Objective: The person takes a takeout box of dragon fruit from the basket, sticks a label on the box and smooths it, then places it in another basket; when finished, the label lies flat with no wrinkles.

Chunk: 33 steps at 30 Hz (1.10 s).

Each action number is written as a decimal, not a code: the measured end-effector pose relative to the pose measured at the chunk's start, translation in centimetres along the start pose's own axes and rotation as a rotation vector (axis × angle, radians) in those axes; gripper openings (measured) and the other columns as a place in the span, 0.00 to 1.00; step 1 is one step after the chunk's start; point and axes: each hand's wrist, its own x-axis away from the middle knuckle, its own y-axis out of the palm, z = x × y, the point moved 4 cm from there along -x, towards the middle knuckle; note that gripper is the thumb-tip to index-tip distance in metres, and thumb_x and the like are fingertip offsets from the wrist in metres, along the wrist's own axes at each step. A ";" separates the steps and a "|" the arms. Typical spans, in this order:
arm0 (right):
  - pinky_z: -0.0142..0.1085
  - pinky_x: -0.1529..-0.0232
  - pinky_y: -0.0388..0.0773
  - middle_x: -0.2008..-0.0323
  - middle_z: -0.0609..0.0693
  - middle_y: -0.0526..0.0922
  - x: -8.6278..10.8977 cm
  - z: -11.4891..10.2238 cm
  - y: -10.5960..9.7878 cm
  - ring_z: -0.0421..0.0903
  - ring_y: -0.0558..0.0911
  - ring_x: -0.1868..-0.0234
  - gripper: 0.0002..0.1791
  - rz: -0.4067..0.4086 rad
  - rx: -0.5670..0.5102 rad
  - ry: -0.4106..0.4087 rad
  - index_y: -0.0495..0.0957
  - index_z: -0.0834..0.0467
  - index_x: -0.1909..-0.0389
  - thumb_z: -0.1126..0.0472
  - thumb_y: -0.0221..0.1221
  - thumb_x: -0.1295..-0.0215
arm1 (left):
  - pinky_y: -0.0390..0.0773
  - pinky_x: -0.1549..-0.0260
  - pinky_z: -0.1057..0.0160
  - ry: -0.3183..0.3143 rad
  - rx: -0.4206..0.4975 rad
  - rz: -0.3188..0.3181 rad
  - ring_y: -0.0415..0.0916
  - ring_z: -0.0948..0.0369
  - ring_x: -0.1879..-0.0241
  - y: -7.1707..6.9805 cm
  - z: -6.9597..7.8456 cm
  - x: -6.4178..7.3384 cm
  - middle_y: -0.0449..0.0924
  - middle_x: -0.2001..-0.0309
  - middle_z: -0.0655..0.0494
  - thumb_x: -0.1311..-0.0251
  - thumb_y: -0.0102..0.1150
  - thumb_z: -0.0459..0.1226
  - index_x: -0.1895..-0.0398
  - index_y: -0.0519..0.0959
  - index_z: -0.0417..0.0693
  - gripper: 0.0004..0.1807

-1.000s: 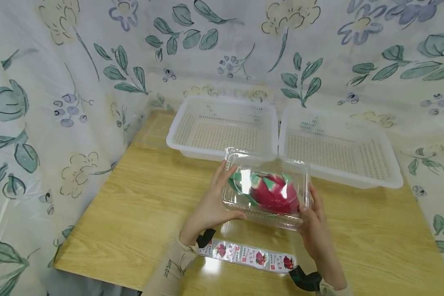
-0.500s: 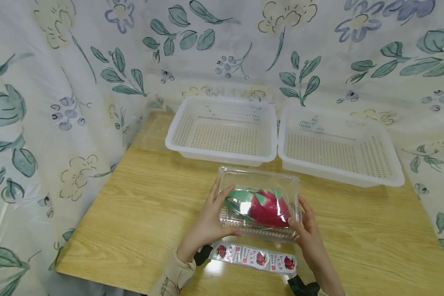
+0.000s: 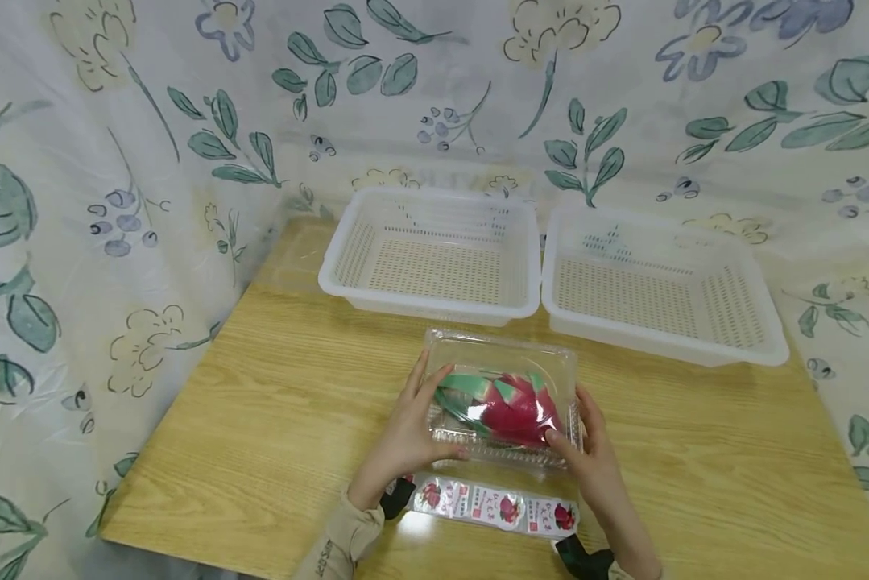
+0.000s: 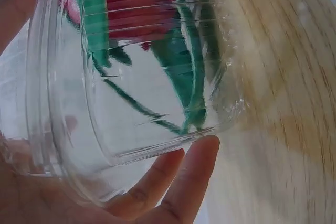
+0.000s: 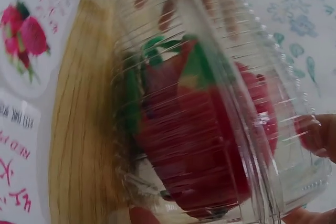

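Observation:
A clear plastic clamshell box (image 3: 502,354) with a ribbed side holds a red dragon fruit (image 3: 517,412) with green leaf tips. My left hand (image 3: 399,441) grips the box's left end, thumb at the near edge and fingers along the far side. At the right end my right hand (image 3: 595,455) holds it, thumb (image 5: 317,135) against the plastic in the right wrist view. The left wrist view has two fingertips (image 4: 197,161) curled at the box's end, close over the wood. The lid looks closed.
Two white perforated baskets (image 3: 434,303) stand side by side behind the box, against a floral cloth (image 3: 434,72). A strip of dragon fruit labels (image 3: 492,506) lies between my wrists on the wooden table (image 3: 282,403). Clear plastic (image 3: 300,254) lies at the back left.
Both hands have brought the box down and toward me, slightly left, away from the baskets' front rims. Over the last half second it has moved only a little.

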 end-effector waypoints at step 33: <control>0.60 0.53 0.77 0.26 0.66 0.51 2.4 0.9 1.0 0.73 0.63 0.34 0.40 0.167 0.418 -0.404 0.62 0.57 0.30 0.70 0.66 0.44 | 0.76 0.46 0.42 -0.195 -0.058 0.076 0.76 0.46 0.44 -2.6 -4.9 7.8 0.72 0.35 0.44 0.62 0.77 0.31 0.27 0.58 0.46 0.54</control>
